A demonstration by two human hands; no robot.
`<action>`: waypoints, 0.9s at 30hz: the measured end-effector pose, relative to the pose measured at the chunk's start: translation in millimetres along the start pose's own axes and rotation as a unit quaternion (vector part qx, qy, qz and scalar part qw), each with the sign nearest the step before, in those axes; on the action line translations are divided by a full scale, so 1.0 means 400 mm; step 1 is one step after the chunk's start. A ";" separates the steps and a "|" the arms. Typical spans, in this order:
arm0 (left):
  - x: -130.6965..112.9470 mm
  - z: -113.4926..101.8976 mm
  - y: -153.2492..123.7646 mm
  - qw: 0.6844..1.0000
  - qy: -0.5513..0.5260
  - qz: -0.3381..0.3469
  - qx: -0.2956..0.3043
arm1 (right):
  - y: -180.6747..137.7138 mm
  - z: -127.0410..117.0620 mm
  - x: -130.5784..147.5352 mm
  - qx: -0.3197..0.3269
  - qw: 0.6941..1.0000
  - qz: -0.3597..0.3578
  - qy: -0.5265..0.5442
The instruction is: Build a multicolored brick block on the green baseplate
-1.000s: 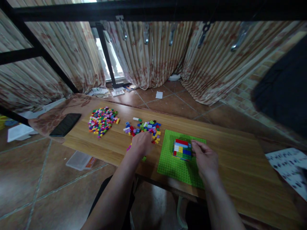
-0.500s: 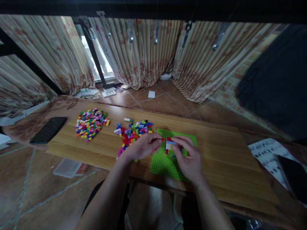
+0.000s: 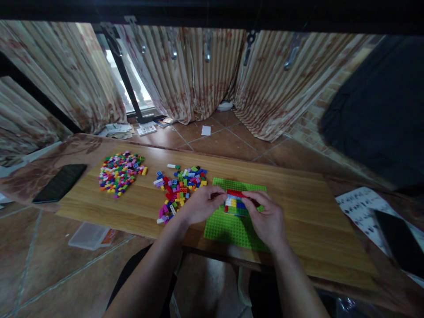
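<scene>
On the wooden table (image 3: 314, 221), our left hand (image 3: 204, 205) at nine o'clock and right hand (image 3: 266, 216) at three touch the toy-brick build (image 3: 234, 203), grips unclear; probably assembling, we'd need pressing next.

Striped floral curtains (image 3: 212, 88) across the back, black bar (image 3: 212, 13) above. Square white paper (image 3: 206, 130) on tile floor (image 3: 232, 137), booklet (image 3: 146, 128) by the window (image 3: 139, 90). Black flat device (image 3: 59, 183) far left. Clear plastic tray (image 3: 86, 236) on floor, lower left. Right: printed sheet (image 3: 357, 204), second dark device (image 3: 399, 243) overlapping it.
</scene>
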State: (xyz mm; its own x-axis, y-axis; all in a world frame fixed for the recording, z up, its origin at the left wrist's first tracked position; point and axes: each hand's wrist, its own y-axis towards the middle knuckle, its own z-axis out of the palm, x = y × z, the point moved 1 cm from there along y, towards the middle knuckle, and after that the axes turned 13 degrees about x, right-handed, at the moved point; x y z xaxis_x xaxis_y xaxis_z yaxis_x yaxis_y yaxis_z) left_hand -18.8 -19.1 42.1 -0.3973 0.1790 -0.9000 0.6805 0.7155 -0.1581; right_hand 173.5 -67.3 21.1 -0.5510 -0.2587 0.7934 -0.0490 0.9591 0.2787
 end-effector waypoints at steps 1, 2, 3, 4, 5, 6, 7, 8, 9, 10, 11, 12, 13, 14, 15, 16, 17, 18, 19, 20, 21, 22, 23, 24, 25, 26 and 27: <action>0.004 -0.001 0.002 1.000 0.007 0.000 -0.014 | -0.001 -0.009 -0.009 -0.027 0.999 0.031 -0.003; 0.008 -0.001 0.003 1.000 0.013 -0.001 -0.028 | -0.002 -0.017 -0.017 -0.054 0.996 0.064 -0.007; 0.012 0.000 0.005 0.999 0.018 -0.003 -0.045 | -0.003 -0.025 -0.023 -0.077 0.992 0.096 -0.014; 0.015 0.002 0.007 0.998 0.025 -0.008 -0.065 | -0.005 -0.031 -0.027 -0.092 0.988 0.123 -0.024; 0.017 0.005 0.009 0.996 0.033 -0.015 -0.086 | -0.007 -0.036 -0.029 -0.101 0.984 0.143 -0.038; 0.020 0.009 0.012 0.993 0.042 -0.023 -0.106 | -0.010 -0.039 -0.028 -0.102 0.981 0.158 -0.053; 0.022 0.013 0.014 0.991 0.051 -0.030 -0.121 | -0.012 -0.039 -0.026 -0.100 0.979 0.165 -0.069; 0.023 0.018 0.017 0.989 0.058 -0.033 -0.131 | -0.014 -0.037 -0.023 -0.097 0.978 0.168 -0.082; 0.024 0.024 0.021 0.988 0.062 -0.032 -0.135 | -0.017 -0.032 -0.020 -0.094 0.977 0.167 -0.092; 0.025 0.029 0.025 0.988 0.065 -0.029 -0.135 | -0.019 -0.026 -0.016 -0.090 0.977 0.164 -0.098; 0.026 0.035 0.029 0.989 0.066 -0.024 -0.132 | -0.021 -0.019 -0.013 -0.086 0.978 0.161 -0.102; 0.027 0.040 0.033 0.989 0.067 -0.020 -0.128 | -0.023 -0.011 -0.010 -0.082 0.978 0.157 -0.107; 0.028 0.046 0.037 0.990 0.067 -0.017 -0.125 | -0.025 -0.004 -0.008 -0.078 0.978 0.153 -0.115; 0.029 0.051 0.042 0.990 0.067 -0.014 -0.123 | -0.026 0.003 -0.005 -0.073 0.978 0.149 -0.124; 0.030 0.055 0.045 0.990 0.067 -0.012 -0.121 | -0.028 0.008 -0.004 -0.067 0.978 0.144 -0.135; 0.030 0.059 0.048 0.990 0.068 -0.009 -0.120 | -0.029 0.013 -0.002 -0.061 0.978 0.138 -0.145; 0.031 0.062 0.051 0.990 0.070 -0.006 -0.119 | -0.031 0.016 -0.001 -0.055 0.978 0.133 -0.153; 0.031 0.064 0.052 0.990 0.073 -0.005 -0.119 | -0.033 0.018 0.000 -0.049 0.978 0.128 -0.157; 0.031 0.065 0.053 0.990 0.077 -0.005 -0.119 | -0.035 0.020 0.000 -0.044 0.979 0.123 -0.159; 0.031 0.065 0.053 0.990 0.079 -0.006 -0.120 | -0.037 0.020 0.000 -0.041 0.979 0.118 -0.159; 0.031 0.066 0.053 0.990 0.080 -0.007 -0.120 | -0.038 0.021 -0.001 -0.039 0.980 0.112 -0.157; 0.031 0.065 0.052 0.990 0.080 -0.008 -0.120 | -0.040 0.021 -0.002 -0.038 0.982 0.108 -0.153; 0.031 0.065 0.052 0.990 0.078 -0.009 -0.119 | -0.040 0.021 -0.002 -0.037 0.983 0.103 -0.149; 0.030 0.065 0.052 0.990 0.076 -0.010 -0.119 | -0.041 0.021 -0.003 -0.035 0.984 0.100 -0.143; 0.030 0.064 0.052 0.990 0.075 -0.010 -0.118 | -0.041 0.021 -0.002 -0.034 0.985 0.097 -0.137; 0.030 0.064 0.052 0.990 0.074 -0.010 -0.118 | -0.041 0.021 -0.001 -0.030 0.987 0.093 -0.131; 0.029 0.064 0.052 0.990 0.074 -0.011 -0.117 | -0.041 0.021 0.000 -0.027 0.988 0.091 -0.124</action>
State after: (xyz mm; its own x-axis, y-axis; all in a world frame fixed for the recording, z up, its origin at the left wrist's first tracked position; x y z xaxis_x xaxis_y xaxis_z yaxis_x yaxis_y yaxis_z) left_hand 6.4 -19.4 17.9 -0.5079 0.2459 -0.8256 0.5163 0.8540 -0.0633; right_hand 167.4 -82.0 12.0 -0.7345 -0.0403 0.6774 0.1100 0.9780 0.1774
